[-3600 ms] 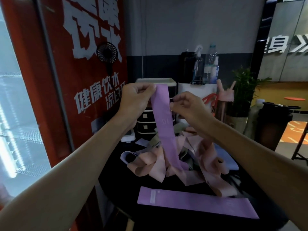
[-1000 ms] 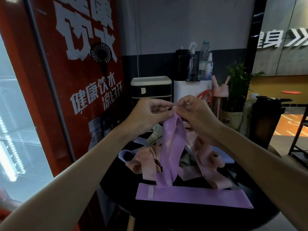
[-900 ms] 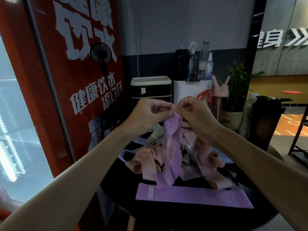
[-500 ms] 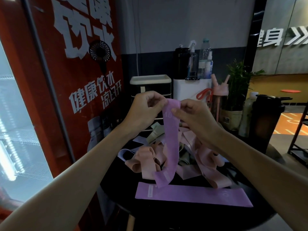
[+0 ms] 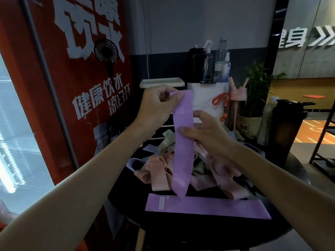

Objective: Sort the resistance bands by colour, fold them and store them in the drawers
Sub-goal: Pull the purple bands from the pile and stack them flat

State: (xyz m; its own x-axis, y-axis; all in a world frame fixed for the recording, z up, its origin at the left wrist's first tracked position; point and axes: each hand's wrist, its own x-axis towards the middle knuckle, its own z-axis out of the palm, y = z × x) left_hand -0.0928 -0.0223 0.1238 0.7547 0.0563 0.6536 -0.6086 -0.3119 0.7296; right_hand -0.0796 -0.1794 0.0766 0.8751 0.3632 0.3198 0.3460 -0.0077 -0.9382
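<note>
Both hands have parted along the strip since half a second ago. The left hand (image 5: 157,105) has carried the top end a little higher, and the right hand (image 5: 208,134) has slid down from the top edge to about a third of the way along. What was bunched and twisted a second ago now hangs flat.

The left grip pinches the top corner of the purple band (image 5: 182,151) between thumb and curled fingers. The right grip clasps it lower down, with the thumb laid across the front and the fingers behind. From these two holds the band runs straight down, its long axis near upright. The right hand is the nearer one to the free lower end.

That end reaches a second purple band (image 5: 208,207), which lies flat and crosswise on the worktop (image 5: 199,232) below the grip; I cannot tell whether the two touch. The two axes sit roughly at right angles, so I judge the hanging band must be swung level to lie on its match or be folded.

The held band is soft lilac cloth, smooth, with "10" printed near the top and a pale label near the bottom. Beyond and below the grip lies a loose heap of pink bands (image 5: 159,171), with a green band (image 5: 166,140) among them. Farther back, partly hidden by the left hand, stands the drawer unit (image 5: 162,83).
</note>
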